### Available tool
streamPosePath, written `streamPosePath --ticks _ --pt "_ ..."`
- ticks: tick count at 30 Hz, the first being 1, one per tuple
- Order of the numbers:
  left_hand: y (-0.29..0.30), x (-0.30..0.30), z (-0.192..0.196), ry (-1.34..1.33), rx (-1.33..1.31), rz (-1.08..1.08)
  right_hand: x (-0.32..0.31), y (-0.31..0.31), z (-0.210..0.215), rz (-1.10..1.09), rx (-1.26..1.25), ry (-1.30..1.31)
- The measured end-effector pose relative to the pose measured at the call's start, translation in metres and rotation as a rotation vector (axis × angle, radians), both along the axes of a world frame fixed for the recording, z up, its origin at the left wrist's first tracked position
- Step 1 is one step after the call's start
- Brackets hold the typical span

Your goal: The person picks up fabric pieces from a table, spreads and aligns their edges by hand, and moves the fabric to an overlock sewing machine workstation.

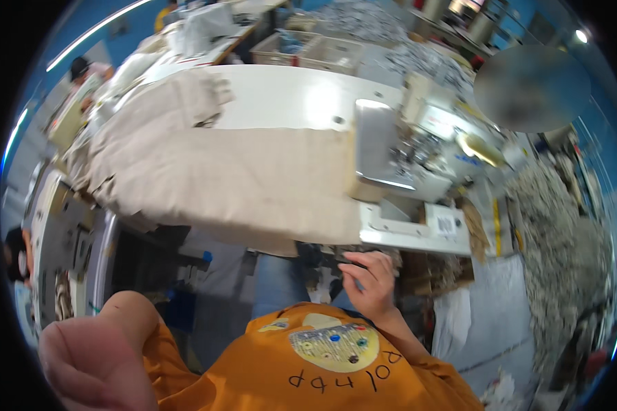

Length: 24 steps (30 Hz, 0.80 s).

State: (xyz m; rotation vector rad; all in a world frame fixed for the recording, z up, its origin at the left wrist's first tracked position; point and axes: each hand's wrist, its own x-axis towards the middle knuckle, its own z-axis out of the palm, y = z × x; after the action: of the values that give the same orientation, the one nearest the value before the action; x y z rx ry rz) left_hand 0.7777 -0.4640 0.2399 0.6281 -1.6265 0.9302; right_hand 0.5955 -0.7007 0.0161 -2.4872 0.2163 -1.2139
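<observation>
Nearest the lens, the left hand is raised and curled shut, seemingly empty. The right hand rests in the lap below the desk, fingers bent, apparently pinching something small; what, cannot be told. The beige fabric lies spread beside the sewing machine, untouched: likely a pause between seams, with the cloth needing gripping.

Right hand low near the lap, fingers curled; left hand raised close, loosely closed.

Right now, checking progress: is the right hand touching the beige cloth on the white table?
Apart. Head view: right hand sits below the table edge, beige cloth well above.
</observation>
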Motion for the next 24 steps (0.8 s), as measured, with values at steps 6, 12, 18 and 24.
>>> streamPosePath --ticks 6,12,18,24 --pt "-0.086 0.055 -0.073 -0.017 0.277 0.360 -0.023 -0.003 -0.018 -0.056 0.052 -0.003" --pt "-0.217 0.106 -0.174 0.380 1.315 0.336 -0.060 -0.014 -0.039 -0.195 0.128 -0.016" --pt "-0.231 0.170 -0.240 -0.018 1.371 0.783 -0.082 -0.013 -0.065 -0.212 0.223 -0.045" --pt "-0.251 0.235 -0.251 -0.006 1.338 0.957 -0.098 -0.012 -0.090 -0.240 0.288 -0.073"
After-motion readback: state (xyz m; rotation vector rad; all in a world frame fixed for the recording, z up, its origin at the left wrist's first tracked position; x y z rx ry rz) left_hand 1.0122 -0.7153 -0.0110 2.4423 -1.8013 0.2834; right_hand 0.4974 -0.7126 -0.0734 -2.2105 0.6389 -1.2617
